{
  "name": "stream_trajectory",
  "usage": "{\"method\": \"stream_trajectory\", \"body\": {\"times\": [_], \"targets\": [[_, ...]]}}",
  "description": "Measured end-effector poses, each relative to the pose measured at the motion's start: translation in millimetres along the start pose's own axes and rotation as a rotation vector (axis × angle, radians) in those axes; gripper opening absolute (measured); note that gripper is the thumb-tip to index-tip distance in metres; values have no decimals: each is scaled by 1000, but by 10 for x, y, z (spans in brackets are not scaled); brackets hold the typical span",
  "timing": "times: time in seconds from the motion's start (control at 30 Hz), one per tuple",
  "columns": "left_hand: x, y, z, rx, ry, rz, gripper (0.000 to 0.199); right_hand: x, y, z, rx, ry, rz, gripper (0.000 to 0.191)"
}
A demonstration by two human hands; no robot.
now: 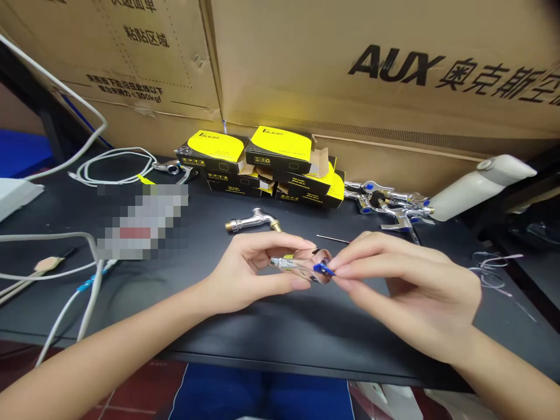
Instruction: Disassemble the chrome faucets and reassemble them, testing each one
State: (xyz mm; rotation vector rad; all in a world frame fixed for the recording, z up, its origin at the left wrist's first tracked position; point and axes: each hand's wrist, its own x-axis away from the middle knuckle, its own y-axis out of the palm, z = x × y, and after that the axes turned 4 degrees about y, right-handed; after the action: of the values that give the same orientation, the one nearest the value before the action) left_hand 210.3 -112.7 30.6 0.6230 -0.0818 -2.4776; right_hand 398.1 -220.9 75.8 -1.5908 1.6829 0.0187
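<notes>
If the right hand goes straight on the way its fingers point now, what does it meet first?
The right hand would meet the blue piece on the chrome faucet in the left hand; it seems almost touching, but depth is unclear.

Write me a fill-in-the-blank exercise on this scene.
The right hand pinches a small tab coloured ____ on the chrome faucet held by the left hand. The tabletop is ____. The stacked boxes have ____ tops. The cardboard carton behind them bears the Latin letters ____.

blue; black; yellow; AUX
</notes>
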Motion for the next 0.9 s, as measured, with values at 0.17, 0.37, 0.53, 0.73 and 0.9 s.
{"method": "stream_trajectory", "body": {"times": [0.17,0.37,0.53,0.73,0.9], "targets": [[-3,3,4,-7,0,1,41,-3,24,27,-154,81,25,29],[-6,3,14,-70,17,25,38,3,25,7,9,58,40,29],[-4,-6,31,-161,-6,49,35,11,32,10,27,34,32,31],[-1,-10,21,-167,-7,42,33,23,26,51,-74,113,22,32],[5,-13,-14,-89,-14,41,29,29,14,47,-55,103,8,37]]}}
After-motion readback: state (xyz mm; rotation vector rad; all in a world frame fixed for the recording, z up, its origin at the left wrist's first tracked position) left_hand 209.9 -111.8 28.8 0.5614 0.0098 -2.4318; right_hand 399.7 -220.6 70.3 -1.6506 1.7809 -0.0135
